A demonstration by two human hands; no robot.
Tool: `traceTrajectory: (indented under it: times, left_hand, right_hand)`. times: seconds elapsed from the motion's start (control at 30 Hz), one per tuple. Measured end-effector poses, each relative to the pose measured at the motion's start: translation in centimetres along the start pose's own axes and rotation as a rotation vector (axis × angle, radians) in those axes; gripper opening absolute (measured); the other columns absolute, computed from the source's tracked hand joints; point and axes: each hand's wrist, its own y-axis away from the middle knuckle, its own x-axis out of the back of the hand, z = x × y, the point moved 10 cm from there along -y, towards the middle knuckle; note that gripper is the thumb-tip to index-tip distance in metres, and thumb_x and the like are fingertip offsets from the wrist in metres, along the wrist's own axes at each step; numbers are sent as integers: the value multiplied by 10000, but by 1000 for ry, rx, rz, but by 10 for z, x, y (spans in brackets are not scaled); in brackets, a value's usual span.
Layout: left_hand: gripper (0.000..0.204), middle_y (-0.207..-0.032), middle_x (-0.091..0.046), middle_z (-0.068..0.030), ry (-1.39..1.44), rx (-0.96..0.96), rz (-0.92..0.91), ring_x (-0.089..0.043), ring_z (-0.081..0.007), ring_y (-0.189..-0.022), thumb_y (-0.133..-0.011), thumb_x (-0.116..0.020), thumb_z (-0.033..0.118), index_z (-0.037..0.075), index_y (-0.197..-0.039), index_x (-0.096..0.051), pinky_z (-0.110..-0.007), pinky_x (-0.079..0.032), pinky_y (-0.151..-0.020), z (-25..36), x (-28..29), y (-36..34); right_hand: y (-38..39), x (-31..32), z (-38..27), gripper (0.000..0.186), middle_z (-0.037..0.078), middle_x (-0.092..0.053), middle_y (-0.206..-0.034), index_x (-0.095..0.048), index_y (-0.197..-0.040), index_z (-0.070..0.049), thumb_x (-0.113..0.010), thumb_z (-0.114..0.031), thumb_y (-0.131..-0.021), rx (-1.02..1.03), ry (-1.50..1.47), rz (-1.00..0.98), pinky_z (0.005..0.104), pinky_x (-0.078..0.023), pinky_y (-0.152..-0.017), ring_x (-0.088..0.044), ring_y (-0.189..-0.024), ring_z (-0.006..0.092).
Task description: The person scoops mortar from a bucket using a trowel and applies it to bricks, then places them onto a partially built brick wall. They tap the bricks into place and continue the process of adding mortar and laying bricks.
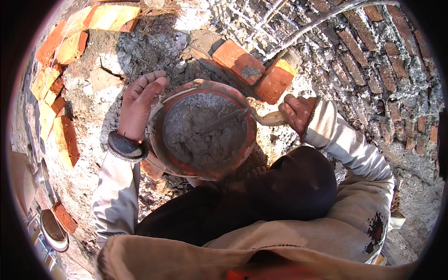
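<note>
Fingers of the right hand [297,111] wrap the wooden handle of a trowel [233,117], blade in a central mortar pan [204,130]; left hand [139,102], fingers loosely spread, steadies its ten-o'clock rim. Bricks [255,70] lie at one o'clock.

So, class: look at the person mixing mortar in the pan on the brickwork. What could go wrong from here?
1. The red pan sits on rough, uneven brickwork, steadied only by the left hand at its rim; it could tip and spill the mortar.
2. The right hand grips the trowel by its handle end; a hard scoop might flick mortar out.
3. Loose bricks lie close by and could be knocked.
</note>
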Motion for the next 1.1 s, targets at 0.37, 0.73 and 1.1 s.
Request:
traceTrajectory:
  times: [0.37,0.73,1.1]
  left_hand:
    - [668,-1076,-653,-213,-987,-279,11,-643,-354,-977,-786,-729,422,-64,-1210,-557,-416,-512,-834,-31,-144,-105]
    - [968,-1283,-521,-222,-1190,-249,76,-511,-395,-1203,-675,-721,679,-6,-1319,-489,-528,-435,-949,-56,-161,-104]
    - [843,-1082,-556,-90,-1551,-526,293,-581,-300,-1039,-631,-696,730,26,-1092,-644,-490,-454,-841,-79,-162,-124]
  right_hand:
    - [30,-32,37,544,261,-655,-984,-428,-1365,-32,-595,-217,-881,-427,-744,365,449,-520,-782,-659,-920,435]
    - [-26,-61,35,494,225,-670,-961,-504,-1335,-61,-568,-271,-893,-332,-781,396,458,-527,-738,-658,-875,398]
    - [12,-62,26,634,253,-669,-865,-354,-1467,-108,-567,-247,-886,-457,-850,299,425,-523,-760,-684,-828,390]
